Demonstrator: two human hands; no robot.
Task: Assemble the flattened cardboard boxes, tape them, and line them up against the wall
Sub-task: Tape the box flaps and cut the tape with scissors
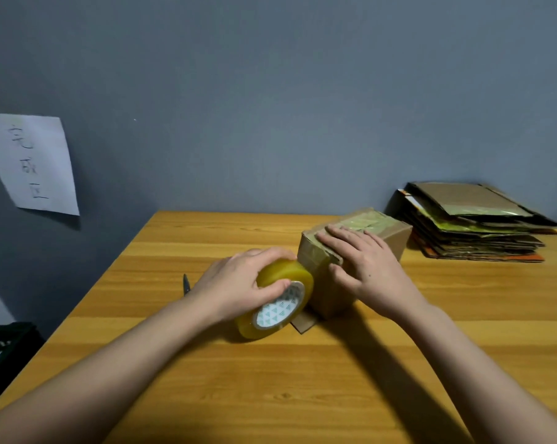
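Gripping the roll of tape (278, 304) with our left hand (238, 280), we curl the fingers over its yellowish outer band and hook the thumb across the white printed core, so this grip is clenched on the roll, which stands on edge on the counter (303, 395) and touches the near left end of the cardboard box (351, 261). Our right hand (363, 267) lies on that box with the fingers straight and spread over its top and the thumb against its near side; this grip is released, pressing flat rather than grasping. The box sits near the middle of the counter, apart from the blue-grey wall (270, 107), with greenish old tape on its top and a small flap of cardboard sticking out at its base beside the roll. Well to the right, by the wall, we see the stack of flattened boxes (472, 222). A dark pointed tip, perhaps of scissors (186, 283), shows just past our left wrist. A paper sheet (30, 161) with handwriting hangs on the wall at left.
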